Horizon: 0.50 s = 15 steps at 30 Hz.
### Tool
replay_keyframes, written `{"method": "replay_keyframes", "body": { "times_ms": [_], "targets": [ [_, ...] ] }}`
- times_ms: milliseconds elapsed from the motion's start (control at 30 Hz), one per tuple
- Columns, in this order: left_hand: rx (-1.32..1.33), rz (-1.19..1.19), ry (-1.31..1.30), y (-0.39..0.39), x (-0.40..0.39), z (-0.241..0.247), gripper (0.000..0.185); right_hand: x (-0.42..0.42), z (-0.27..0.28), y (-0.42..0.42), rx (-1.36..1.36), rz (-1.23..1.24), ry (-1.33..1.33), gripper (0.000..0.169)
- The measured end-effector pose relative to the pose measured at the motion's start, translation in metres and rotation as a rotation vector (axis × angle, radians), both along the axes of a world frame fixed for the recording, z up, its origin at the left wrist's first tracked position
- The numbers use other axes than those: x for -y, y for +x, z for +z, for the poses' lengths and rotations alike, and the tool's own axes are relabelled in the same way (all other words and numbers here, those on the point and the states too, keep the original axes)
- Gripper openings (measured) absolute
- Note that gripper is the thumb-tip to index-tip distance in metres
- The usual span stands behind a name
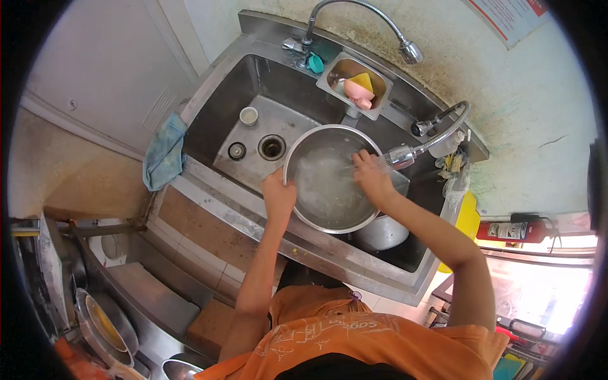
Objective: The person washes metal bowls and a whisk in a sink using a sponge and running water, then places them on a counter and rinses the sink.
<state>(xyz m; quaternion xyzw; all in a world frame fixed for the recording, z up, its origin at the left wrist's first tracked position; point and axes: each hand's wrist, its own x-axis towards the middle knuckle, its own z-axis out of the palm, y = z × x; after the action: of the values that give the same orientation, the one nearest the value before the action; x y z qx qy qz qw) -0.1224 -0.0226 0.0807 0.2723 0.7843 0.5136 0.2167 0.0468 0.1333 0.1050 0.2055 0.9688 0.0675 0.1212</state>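
A wide round metal basin [327, 183] with cloudy water in it is tilted over the divider of a double steel sink [285, 228]. My left hand [279, 187] grips its left rim, thumb at the inner side. My right hand [369, 176] is inside the basin near the right wall, fingers curled, just in front of a flexible faucet's spray head [401, 156]. Water sprays from that head onto the fingers; whether they hold anything I cannot tell. Under the basin, a rounded metal pot [381, 232] sits in the right bowl.
The left bowl holds a small white cup [248, 116], a drain strainer [237, 151] and an open drain [271, 147]. A steel tray [323, 84] with sponges stands behind. A blue cloth [165, 152] hangs at the left edge; another gooseneck faucet [411, 51] arches above.
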Motion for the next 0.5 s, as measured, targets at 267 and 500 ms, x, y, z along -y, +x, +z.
{"method": "replay_keyframes", "body": {
  "times_ms": [267,500],
  "targets": [
    [-0.567,0.048,0.073,-0.005,-0.011,-0.007,0.052,0.023,-0.055,-0.02,-0.307,-0.004,-0.655,0.034],
    [0.291,-0.046,0.143,-0.004,-0.004,-0.014,0.063,0.031,-0.076,-0.064,-0.509,-0.019,-0.451,0.037]
  ]
}}
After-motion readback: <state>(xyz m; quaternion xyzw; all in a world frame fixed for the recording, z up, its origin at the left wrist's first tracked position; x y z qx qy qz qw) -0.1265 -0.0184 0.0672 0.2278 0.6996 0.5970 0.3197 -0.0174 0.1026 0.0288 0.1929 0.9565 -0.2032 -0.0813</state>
